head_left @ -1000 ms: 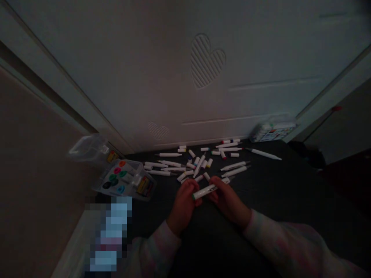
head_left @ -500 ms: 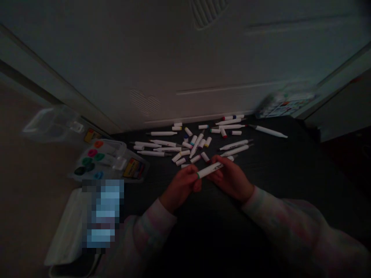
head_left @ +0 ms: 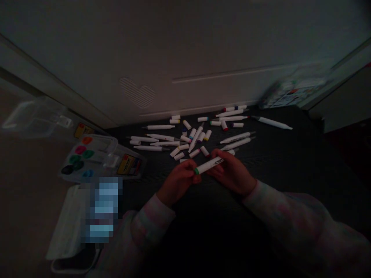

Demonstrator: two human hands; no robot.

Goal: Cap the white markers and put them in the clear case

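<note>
My right hand (head_left: 232,172) is closed around a white marker (head_left: 211,164) with a green end and dark print on its side. The marker slants over the dark tabletop, its green end low and to the left. At that end, the curled fingers of my left hand (head_left: 181,179) pinch or press against it. Just beyond my hands lie loose marker caps, such as a white cap with a dark red rim (head_left: 205,151). Uncapped white markers, including one upright-slanting marker (head_left: 196,139), are scattered among them.
On the left stands a clear plastic case (head_left: 110,144) with its lid raised and several coloured markers inside. A pixelated bright patch (head_left: 104,208) covers something near a pale box. A panel with a heart relief (head_left: 137,92) rises behind; another filled case (head_left: 295,92) stands back right.
My left fingers have shifted slightly, so more of the marker's green end shows. The view has tilted a little, moving the scattered markers up in the picture.
</note>
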